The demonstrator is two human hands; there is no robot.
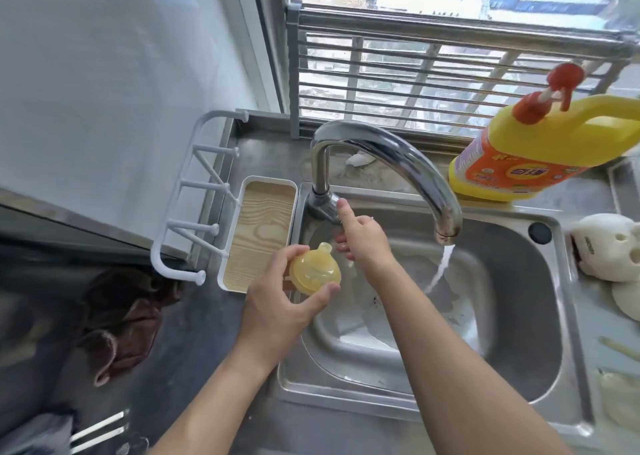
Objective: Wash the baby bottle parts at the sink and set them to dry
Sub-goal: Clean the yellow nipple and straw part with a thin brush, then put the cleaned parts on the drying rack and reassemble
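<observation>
My left hand (pixel 277 302) grips a yellowish translucent bottle nipple with its collar (pixel 314 270) at the left edge of the steel sink (pixel 519 368). At the base of the chrome faucet (pixel 391 156), my right hand (pixel 360 239) has its thumb up against the faucet body and its fingers curled at the handle, which the hand hides. A thin stream of water (pixel 440 267) falls from the spout into the basin. A white drying rack with pegs and a wood-grain tray (pixel 258 232) stands left of the sink.
A yellow dish soap jug with a red pump (pixel 540 149) stands behind the sink on the right. A white sponge-like item (pixel 609 246) lies on the right counter. A brown cloth (pixel 128 316) lies on the left counter. Window bars run behind the faucet.
</observation>
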